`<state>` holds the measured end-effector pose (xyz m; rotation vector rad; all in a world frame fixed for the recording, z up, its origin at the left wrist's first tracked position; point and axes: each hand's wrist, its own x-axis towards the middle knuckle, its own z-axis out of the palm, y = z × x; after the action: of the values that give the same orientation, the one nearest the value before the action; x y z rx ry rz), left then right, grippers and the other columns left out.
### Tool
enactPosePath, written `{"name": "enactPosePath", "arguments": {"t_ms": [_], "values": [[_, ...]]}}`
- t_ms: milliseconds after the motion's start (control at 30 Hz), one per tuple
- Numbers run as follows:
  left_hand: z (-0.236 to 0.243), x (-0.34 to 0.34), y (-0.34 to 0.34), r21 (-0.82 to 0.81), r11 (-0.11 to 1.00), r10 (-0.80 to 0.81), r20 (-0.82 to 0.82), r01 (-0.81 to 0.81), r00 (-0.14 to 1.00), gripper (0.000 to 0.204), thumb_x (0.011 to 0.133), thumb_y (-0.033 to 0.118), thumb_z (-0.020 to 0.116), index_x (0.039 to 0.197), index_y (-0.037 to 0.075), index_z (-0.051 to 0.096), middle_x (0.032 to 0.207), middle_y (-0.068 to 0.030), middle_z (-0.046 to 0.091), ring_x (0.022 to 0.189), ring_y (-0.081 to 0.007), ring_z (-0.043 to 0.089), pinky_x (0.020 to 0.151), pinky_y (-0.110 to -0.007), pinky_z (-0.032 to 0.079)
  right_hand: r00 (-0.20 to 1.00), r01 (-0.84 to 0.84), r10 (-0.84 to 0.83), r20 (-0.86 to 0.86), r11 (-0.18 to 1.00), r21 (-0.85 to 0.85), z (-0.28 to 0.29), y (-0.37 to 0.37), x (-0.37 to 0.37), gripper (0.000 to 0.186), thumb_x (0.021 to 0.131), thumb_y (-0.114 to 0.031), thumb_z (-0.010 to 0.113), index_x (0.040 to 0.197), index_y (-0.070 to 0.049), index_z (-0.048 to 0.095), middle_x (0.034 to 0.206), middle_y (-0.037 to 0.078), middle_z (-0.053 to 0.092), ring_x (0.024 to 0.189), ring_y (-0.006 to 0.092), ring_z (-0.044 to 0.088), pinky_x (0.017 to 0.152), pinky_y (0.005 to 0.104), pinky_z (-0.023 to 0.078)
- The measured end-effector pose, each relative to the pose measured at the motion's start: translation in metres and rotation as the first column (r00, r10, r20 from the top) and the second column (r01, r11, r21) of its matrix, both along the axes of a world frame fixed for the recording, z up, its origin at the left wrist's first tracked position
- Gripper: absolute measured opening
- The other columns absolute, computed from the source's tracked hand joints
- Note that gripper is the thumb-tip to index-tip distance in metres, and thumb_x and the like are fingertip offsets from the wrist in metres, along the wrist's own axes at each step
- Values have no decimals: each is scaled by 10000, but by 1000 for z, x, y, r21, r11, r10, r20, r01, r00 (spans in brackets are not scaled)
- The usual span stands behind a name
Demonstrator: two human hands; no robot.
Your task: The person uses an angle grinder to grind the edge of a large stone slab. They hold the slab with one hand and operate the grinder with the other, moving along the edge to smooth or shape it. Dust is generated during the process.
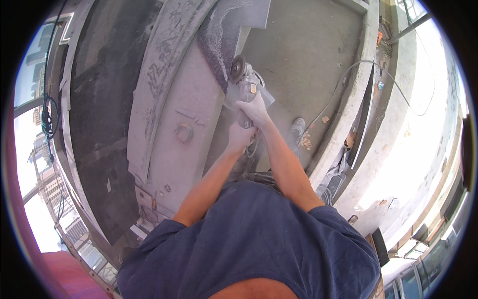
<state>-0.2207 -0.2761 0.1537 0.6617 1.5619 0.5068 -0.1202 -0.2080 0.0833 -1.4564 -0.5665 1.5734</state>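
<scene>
the left hand (240, 136) and right hand (255, 109) grip the grinder (246, 91). its disc (238, 69) could kick back if tilting makes it snag the slab (226, 32).

Daylight glares white off pale concrete (393, 159) at right; fisheye distortion curves edges.

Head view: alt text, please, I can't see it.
The dusty left hand and right hand grip a grinder, its disc close to a dark, dusty slab. A shoe rests on the floor at right.
</scene>
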Motion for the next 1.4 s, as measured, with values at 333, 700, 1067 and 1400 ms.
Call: {"name": "enactPosePath", "arguments": {"t_ms": [333, 700, 1067, 1400], "values": [[-27, -12, -13, -120, 992, 43, 2, -42, 999, 197, 845, 70, 847, 1022, 27, 770, 868, -46, 753, 700, -127, 668, 607, -323, 470, 986, -162, 165, 0, 971, -177, -18, -3, -6, 787, 785, -143, 887, 1445, 62, 511, 1223, 206, 709, 1060, 311, 788, 906, 428, 661], [-36, 35, -22, 33, 927, -373, 13, 372, 928, 212, 822, 42, 841, 1000, 2, 734, 849, -46, 724, 714, -165, 684, 653, -346, 547, 922, 322, -341, -184, 938, -126, 1, -61, 69, 483, 890, 10, 819, 1294, 13, 553, 997, 146, 730, 731, 219, 764, 643, 362, 644], [-49, 84, -39, -277, 855, -434, 83, 439, 897, 239, 779, 83, 837, 993, 20, 752, 765, -40, 723, 575, -128, 631, 511, -307, 453, 792, 375, -477, -382, 873, -311, -60, -107, 119, 267, 908, -13, 811, 1113, -12, 639, 885, 105, 748, 681, 207, 758, 595, 361, 636], [-70, 23, 3, -147, 920, 381, 117, -363, 917, 985, 1124, 495, 771, 1753, -72, 268, 1739, -329, 461, 1495, -440, 638, 1202, -547, 606, 793, 320, -407, -453, 911, -260, -102, -107, 191, 380, 909, -10, 799, 1229, -15, 593, 909, 100, 734, 701, 203, 753, 620, 364, 643]]}}
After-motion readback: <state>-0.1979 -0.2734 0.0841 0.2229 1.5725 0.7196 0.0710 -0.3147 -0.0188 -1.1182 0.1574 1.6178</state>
